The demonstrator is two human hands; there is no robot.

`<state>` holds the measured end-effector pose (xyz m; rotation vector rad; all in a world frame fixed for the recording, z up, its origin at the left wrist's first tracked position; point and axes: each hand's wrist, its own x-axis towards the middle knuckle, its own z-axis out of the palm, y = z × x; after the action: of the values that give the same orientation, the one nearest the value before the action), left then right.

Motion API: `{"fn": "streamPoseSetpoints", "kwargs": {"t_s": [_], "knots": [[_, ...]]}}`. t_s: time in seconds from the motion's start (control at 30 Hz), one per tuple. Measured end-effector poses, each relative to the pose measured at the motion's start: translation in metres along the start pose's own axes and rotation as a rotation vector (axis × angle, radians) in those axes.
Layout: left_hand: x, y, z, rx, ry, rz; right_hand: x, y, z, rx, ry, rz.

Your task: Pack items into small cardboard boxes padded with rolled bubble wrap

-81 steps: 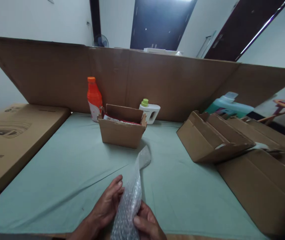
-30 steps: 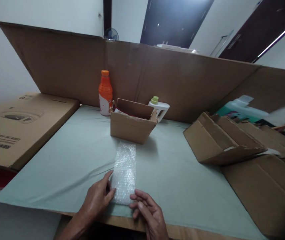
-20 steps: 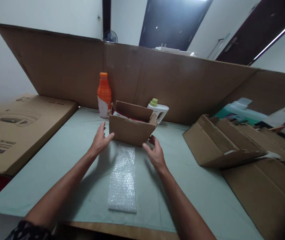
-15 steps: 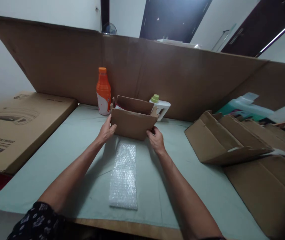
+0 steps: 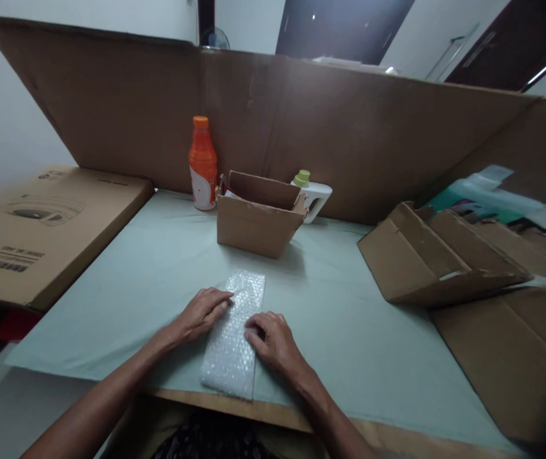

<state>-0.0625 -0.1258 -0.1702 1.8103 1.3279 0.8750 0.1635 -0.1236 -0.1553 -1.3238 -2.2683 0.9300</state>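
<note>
A strip of bubble wrap (image 5: 235, 338) lies flat on the pale green table cover (image 5: 349, 331), close to the near edge. My left hand (image 5: 200, 313) rests on its left side with fingers laid across it. My right hand (image 5: 273, 341) presses on its right side, fingers curled onto the wrap. Neither hand lifts it. Beyond the wrap stands a small open cardboard box (image 5: 256, 220) with something red and white inside.
An orange bottle (image 5: 203, 164) and a white jug with a green cap (image 5: 314, 194) stand behind the box. A tall cardboard sheet (image 5: 359, 134) walls the back. Flattened cartons (image 5: 440, 261) lie at the right, a large printed carton (image 5: 38, 223) at the left.
Both hands left the sides of the small box and came back to the bubble wrap, now pressing on it. The box stands a little farther back.
</note>
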Motion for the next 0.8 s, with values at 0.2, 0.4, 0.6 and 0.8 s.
{"fn": "streamPoseSetpoints", "kwargs": {"t_s": [0.2, 0.4, 0.6, 0.8], "knots": [[0.014, 0.000, -0.001, 0.280, 0.023, -0.103, -0.047, -0.026, -0.008, 0.304, -0.195, -0.260], [0.039, 0.005, 0.008, 0.417, 0.118, -0.279, -0.087, -0.032, -0.009, 0.330, -0.264, -0.243], [0.051, 0.020, -0.011, 0.295, 0.212, -0.359, -0.104, -0.024, -0.060, 0.086, -0.056, -0.325], [-0.031, 0.013, -0.033, 0.094, 0.353, -0.443, -0.081, 0.034, -0.105, -0.191, 0.257, -0.236]]}}
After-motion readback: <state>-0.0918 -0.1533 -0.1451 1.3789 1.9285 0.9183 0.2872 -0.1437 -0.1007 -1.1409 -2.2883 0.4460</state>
